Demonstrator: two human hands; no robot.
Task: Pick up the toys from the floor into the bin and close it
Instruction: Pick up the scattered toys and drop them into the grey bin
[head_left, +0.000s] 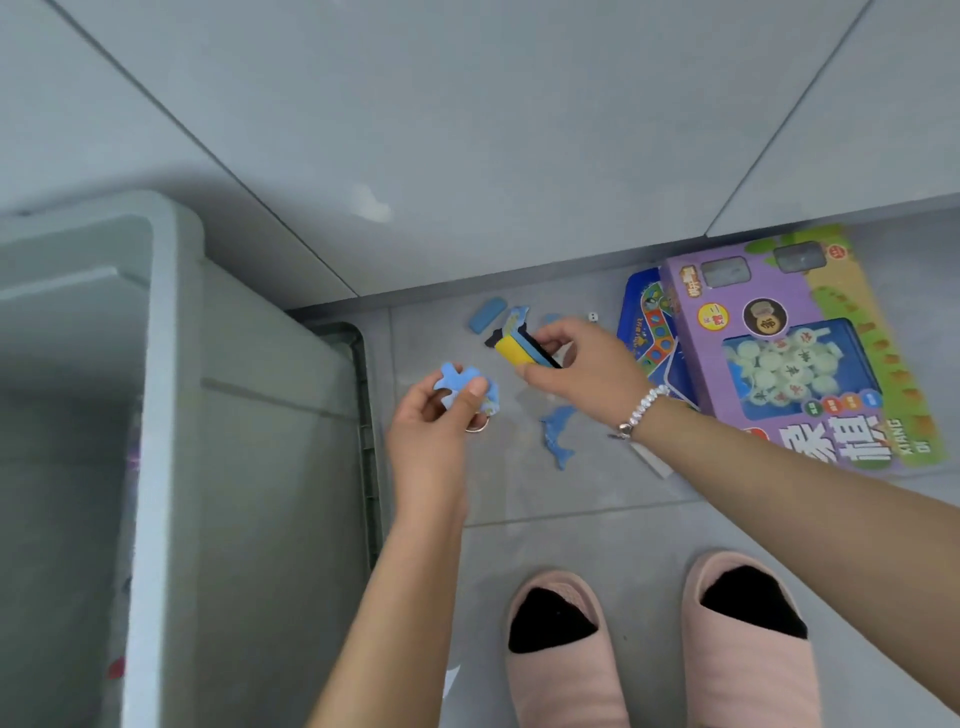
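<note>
Pinching a blue foam piece, the left hand hovers beside the grey bin, while the right hand grips a yellow-and-black toy above the floor. Close below it lies a blue dolphin, and a purple chess box rests to the right.

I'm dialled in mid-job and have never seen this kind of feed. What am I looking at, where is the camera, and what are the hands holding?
There is no machine here: one head-worn camera looks down at a person's bare hands and pink slippers. The left hand pinches a blue puzzle piece. The right hand grips a yellow and black toy. On the grey floor lie a blue dolphin, a blue block, a purple chess box and a blue game board partly under it. The open grey bin stands to the left.
</note>
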